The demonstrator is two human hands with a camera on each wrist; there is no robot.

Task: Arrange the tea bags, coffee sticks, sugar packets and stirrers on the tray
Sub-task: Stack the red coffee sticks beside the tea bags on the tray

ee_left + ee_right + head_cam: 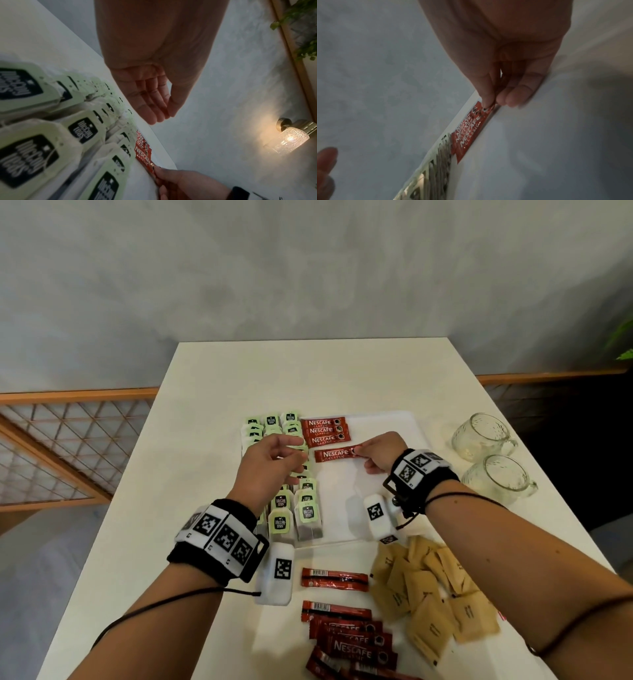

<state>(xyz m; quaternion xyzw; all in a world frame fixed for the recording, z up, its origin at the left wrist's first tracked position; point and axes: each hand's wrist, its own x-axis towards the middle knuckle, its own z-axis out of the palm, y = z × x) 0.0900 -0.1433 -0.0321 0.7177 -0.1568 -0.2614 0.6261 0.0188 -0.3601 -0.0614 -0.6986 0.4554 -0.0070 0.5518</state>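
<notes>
Pinching coffee stick [335, 454] (Nescafé Classic) — right hand [382, 451], tray [383, 419]

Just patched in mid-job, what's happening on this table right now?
A person is filling a white rectangular tray. The right hand pinches one end of a red Nescafe coffee stick, setting it just below three more red sticks already lined up there. The left hand hovers relaxed over the rows of green-tagged tea bags filling the tray's left side, holding nothing. More loose red coffee sticks and brown paper sugar packets wait on the white table, off the tray.
</notes>
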